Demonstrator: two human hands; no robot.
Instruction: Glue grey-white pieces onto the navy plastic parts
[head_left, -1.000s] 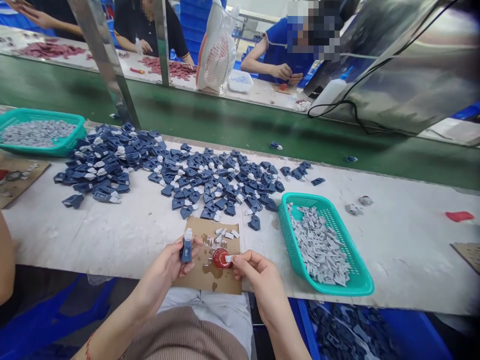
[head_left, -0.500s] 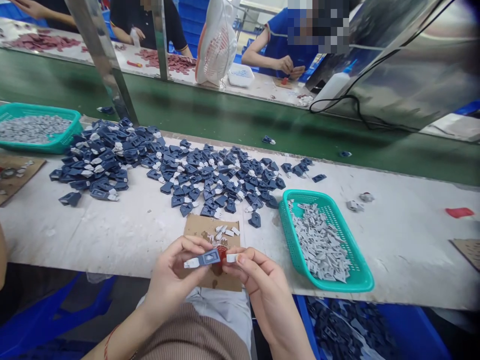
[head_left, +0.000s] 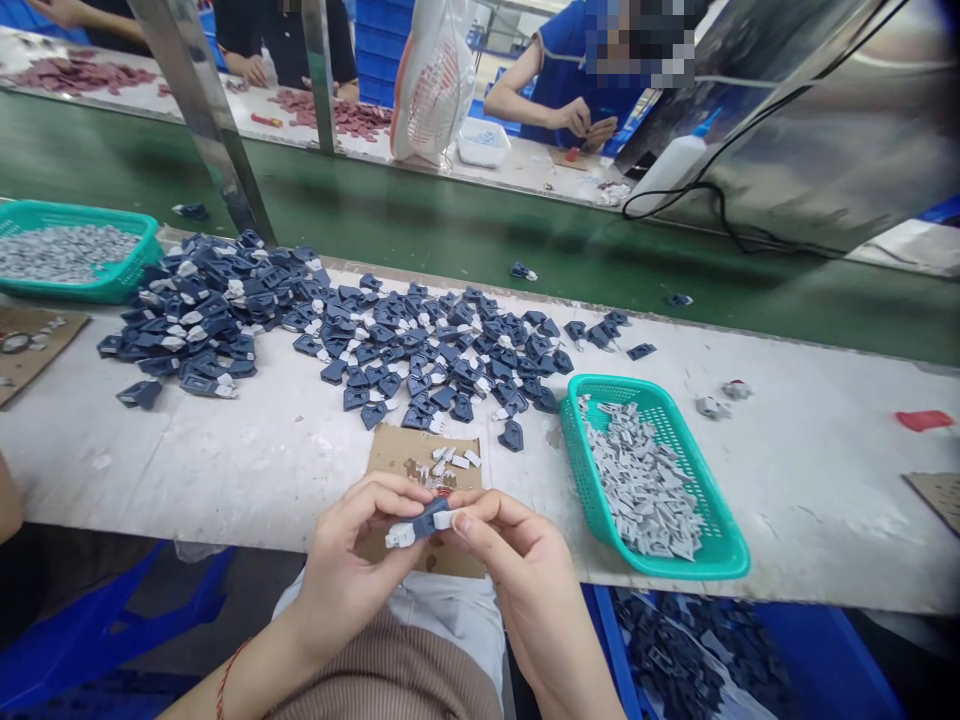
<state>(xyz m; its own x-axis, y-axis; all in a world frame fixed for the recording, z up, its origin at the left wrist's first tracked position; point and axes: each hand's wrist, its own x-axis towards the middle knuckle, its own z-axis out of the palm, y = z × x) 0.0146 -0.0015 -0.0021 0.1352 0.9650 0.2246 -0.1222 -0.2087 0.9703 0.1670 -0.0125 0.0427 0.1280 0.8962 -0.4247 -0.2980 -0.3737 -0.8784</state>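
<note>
A navy part [head_left: 431, 519] is pinched in the left fingers [head_left: 415, 505], a pale piece [head_left: 444, 520] in the right fingers [head_left: 457, 518], seemingly touching it. Small grey pieces [head_left: 645, 485] are held in the green basket [head_left: 739, 545] at right.

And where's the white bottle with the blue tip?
In the head view, the bottle is at the upper right, across the green belt, with the black cable looping by its base.

Bare tabletop [head_left: 810, 480] lies open right of the green basket [head_left: 739, 520]; the blue heap [head_left: 420, 350] blocks beyond the cardboard [head_left: 382, 450].
</note>
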